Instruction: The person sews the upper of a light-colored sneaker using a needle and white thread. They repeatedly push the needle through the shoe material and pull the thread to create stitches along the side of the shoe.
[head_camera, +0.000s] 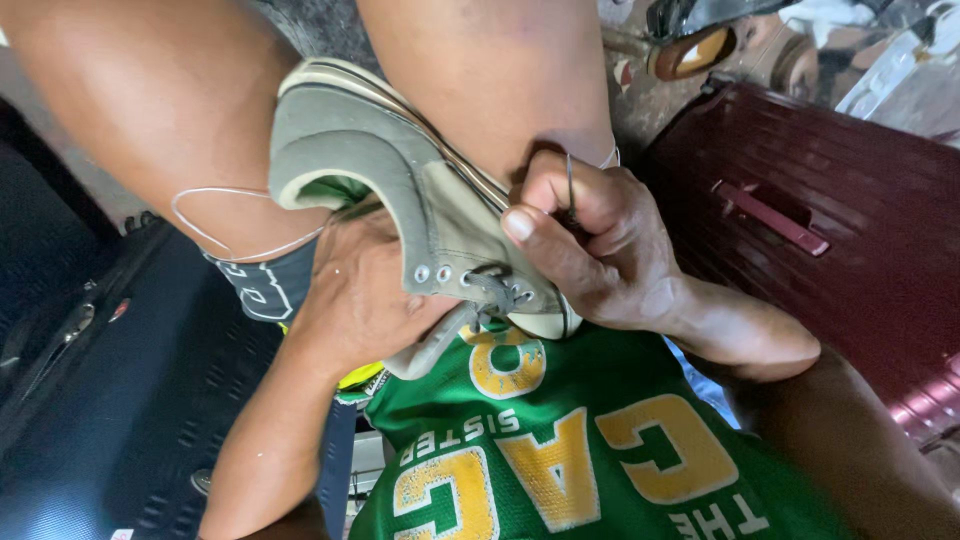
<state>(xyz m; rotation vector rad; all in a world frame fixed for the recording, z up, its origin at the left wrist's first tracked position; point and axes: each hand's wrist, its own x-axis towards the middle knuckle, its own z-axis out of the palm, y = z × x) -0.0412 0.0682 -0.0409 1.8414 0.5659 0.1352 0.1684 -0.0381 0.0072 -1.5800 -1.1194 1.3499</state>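
The person sits with a worn grey-green canvas sneaker (400, 190) wedged between the bare knees, its pale rubber sole turned toward the right knee and its open collar facing up and to the left.

The left hand (360, 300) cups the shoe from underneath, near the eyelet row; its fingers are hidden behind the canvas, so I cannot tell whether they are curled tight or loose, only that the palm presses against the upper.

The right hand (600, 250) sits against the sole edge, its fingers pinched together on a thin metal needle (570, 185) that stands up between them, with the thumb laid flat along the side of the shoe just above the metal eyelets (432, 272). A grey lace (492, 290) is threaded through the lower eyelets beside that thumb.

A pale thread (215, 225) loops loosely across the left thigh and runs toward the heel of the sneaker.

Below the hands is a green jersey (590, 450) with yellow lettering, worn by the person. To the left lies a dark blue suitcase (110, 400); to the right, a maroon hard-shell suitcase (830, 210) with ribbed sides. At the top right, a brown leather shoe (695, 52) lies on the floor among other clutter.
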